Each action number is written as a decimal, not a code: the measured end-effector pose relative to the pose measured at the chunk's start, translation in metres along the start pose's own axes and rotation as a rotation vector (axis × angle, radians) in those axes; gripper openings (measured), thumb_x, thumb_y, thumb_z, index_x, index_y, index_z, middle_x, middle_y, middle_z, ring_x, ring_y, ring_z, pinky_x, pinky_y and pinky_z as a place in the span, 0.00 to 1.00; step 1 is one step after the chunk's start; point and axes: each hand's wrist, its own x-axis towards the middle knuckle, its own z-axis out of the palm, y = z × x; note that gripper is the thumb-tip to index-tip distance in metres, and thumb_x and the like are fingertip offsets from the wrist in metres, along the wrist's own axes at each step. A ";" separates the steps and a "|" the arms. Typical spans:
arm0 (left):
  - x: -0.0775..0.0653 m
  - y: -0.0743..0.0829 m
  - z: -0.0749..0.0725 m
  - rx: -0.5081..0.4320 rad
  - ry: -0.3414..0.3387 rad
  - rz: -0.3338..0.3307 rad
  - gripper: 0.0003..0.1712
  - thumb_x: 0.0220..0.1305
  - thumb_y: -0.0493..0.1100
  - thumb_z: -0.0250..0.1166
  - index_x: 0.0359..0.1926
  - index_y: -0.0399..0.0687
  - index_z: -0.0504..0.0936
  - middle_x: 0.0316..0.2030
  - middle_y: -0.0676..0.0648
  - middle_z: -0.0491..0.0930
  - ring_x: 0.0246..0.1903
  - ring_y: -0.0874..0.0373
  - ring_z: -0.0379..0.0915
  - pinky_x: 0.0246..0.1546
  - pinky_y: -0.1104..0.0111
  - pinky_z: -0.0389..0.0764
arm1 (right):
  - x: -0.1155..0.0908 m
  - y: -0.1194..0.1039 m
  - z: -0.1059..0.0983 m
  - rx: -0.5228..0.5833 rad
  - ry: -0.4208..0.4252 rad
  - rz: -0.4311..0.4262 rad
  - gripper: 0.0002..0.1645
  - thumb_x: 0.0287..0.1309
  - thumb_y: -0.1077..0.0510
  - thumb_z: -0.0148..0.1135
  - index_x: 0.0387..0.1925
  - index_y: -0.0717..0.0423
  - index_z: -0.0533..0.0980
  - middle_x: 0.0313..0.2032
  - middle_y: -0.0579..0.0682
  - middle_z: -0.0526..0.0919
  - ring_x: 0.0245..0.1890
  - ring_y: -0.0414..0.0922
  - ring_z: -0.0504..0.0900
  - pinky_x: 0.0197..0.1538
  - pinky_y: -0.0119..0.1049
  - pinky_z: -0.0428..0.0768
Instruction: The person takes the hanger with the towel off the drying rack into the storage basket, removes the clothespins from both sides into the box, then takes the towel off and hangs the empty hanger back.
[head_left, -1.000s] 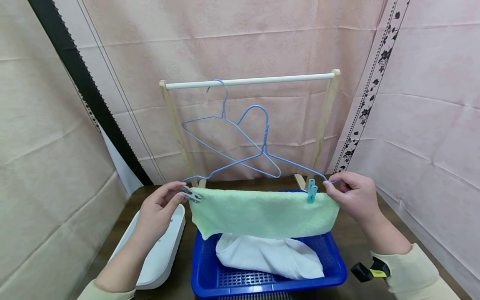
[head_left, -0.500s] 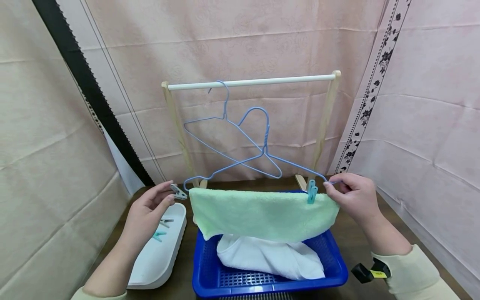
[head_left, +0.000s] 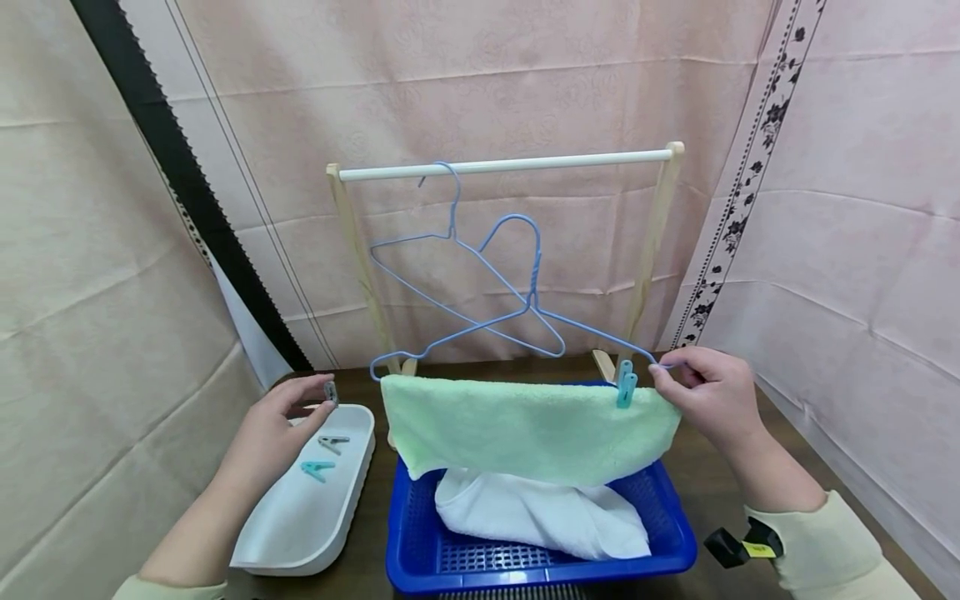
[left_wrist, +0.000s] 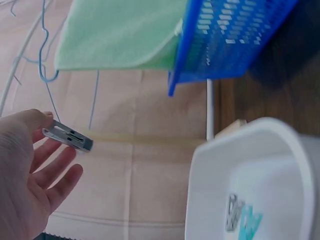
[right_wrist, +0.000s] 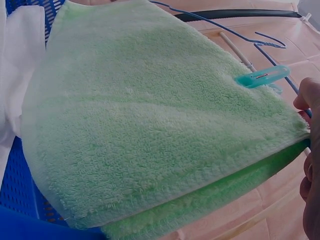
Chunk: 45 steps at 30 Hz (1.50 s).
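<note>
My left hand (head_left: 273,423) pinches a grey clothespin (left_wrist: 69,137) between thumb and finger, above the white tray's far end. My right hand (head_left: 708,396) pinches the right end of a blue wire hanger (head_left: 480,323) at the towel's upper right corner. A folded light green towel (head_left: 525,425) hangs over that hanger's lower bar, and a teal clothespin (head_left: 626,385) clips it near the right end. No clip sits on the towel's left corner, where the hanger's curved left end shows. In the right wrist view the teal clothespin (right_wrist: 262,76) stands close to my fingers.
A second blue hanger (head_left: 453,208) hangs from the rack's white bar (head_left: 510,165) behind. Below the towel, a blue basket (head_left: 540,577) holds a white cloth (head_left: 540,512). At left, a white tray (head_left: 300,533) contains a grey clothespin (head_left: 332,443) and a teal one.
My left hand has drawn the grey clothespin off the towel's left corner and moved left with it, over the tray. My right hand stays at the hanger's right end.
</note>
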 end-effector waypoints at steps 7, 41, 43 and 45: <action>0.004 -0.020 -0.002 0.188 -0.098 0.036 0.24 0.69 0.49 0.64 0.61 0.46 0.77 0.54 0.42 0.79 0.50 0.41 0.78 0.48 0.46 0.78 | -0.001 -0.001 -0.001 -0.012 -0.003 0.006 0.14 0.35 0.79 0.72 0.22 0.60 0.82 0.12 0.43 0.62 0.16 0.28 0.57 0.17 0.27 0.58; -0.010 -0.095 0.051 0.618 -0.424 0.102 0.13 0.49 0.34 0.72 0.39 0.49 0.87 0.31 0.52 0.83 0.25 0.60 0.70 0.30 0.58 0.77 | -0.002 -0.002 -0.002 -0.005 -0.023 -0.018 0.15 0.35 0.78 0.72 0.22 0.58 0.81 0.13 0.42 0.63 0.17 0.29 0.58 0.17 0.27 0.59; -0.011 -0.097 0.053 0.629 -0.432 0.095 0.13 0.49 0.33 0.72 0.38 0.49 0.87 0.30 0.52 0.82 0.25 0.59 0.69 0.30 0.58 0.77 | -0.001 -0.005 -0.002 -0.006 -0.022 -0.017 0.14 0.34 0.78 0.72 0.22 0.58 0.81 0.13 0.43 0.63 0.17 0.27 0.58 0.17 0.27 0.59; -0.013 -0.098 0.054 0.643 -0.444 0.090 0.11 0.49 0.33 0.71 0.36 0.49 0.87 0.28 0.52 0.81 0.24 0.59 0.68 0.29 0.58 0.76 | 0.000 -0.008 -0.002 -0.004 -0.019 -0.017 0.14 0.34 0.79 0.71 0.21 0.60 0.81 0.12 0.43 0.63 0.18 0.26 0.57 0.17 0.27 0.59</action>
